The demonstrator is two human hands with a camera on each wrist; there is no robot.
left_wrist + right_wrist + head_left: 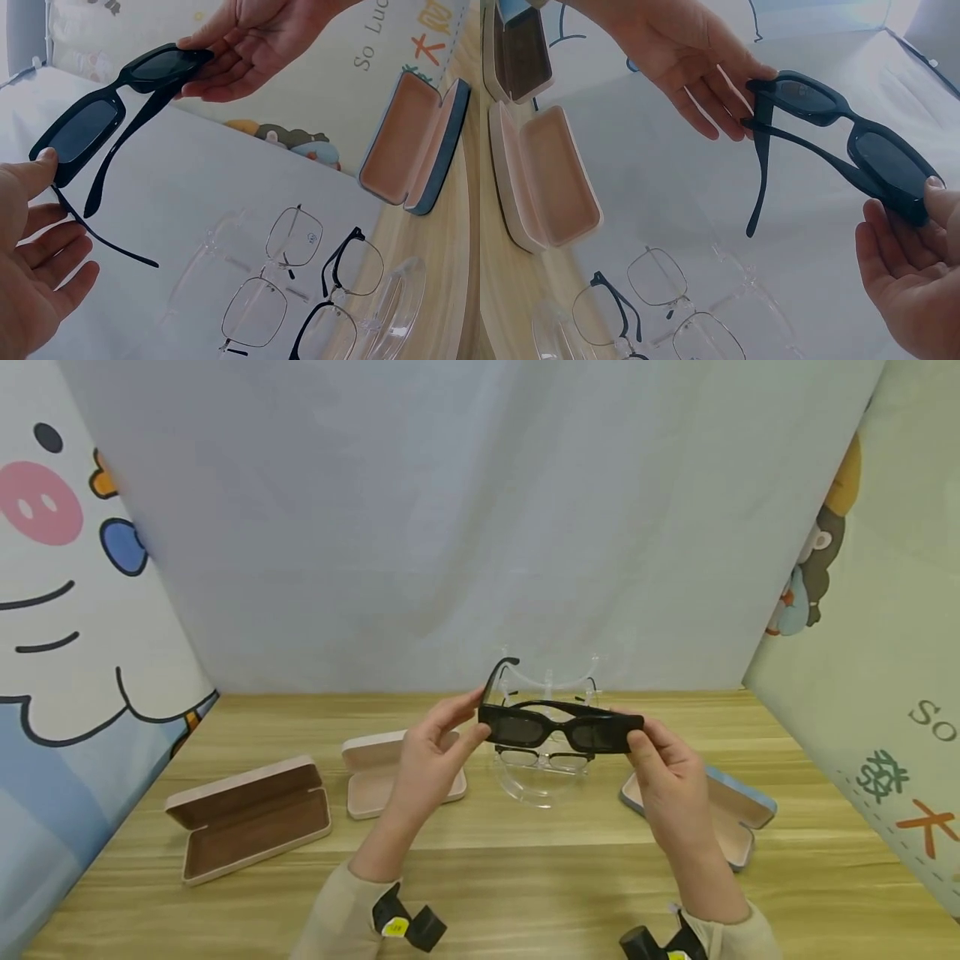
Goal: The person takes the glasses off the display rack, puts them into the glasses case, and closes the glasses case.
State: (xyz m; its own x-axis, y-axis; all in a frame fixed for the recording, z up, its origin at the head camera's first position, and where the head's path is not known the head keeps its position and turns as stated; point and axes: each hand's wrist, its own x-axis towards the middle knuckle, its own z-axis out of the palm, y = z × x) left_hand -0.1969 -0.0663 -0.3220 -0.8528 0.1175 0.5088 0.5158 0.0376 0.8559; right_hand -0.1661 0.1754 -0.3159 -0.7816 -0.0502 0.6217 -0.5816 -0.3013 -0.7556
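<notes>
Black sunglasses (555, 730) with dark rectangular lenses are held up between my two hands, lenses toward me in the head view. My left hand (435, 756) pinches the left end of the frame between thumb and fingers. At the opposite end, my right hand (672, 785) pinches the frame near the hinge. Both temple arms are unfolded and point away from me. Behind the sunglasses stands a clear display stand (525, 793), partly hidden by them. It carries black half-rimmed glasses (517, 755) and, higher up, thin metal-framed glasses (255, 311).
An open case with a brown lining (255, 831) lies at the left. Beside it is an open pale pink case (367, 785), partly behind my left hand. An open blue case (738, 827) sits behind my right hand. A grey-white cloth backdrop (375, 527) rises beyond the wooden table (510, 885).
</notes>
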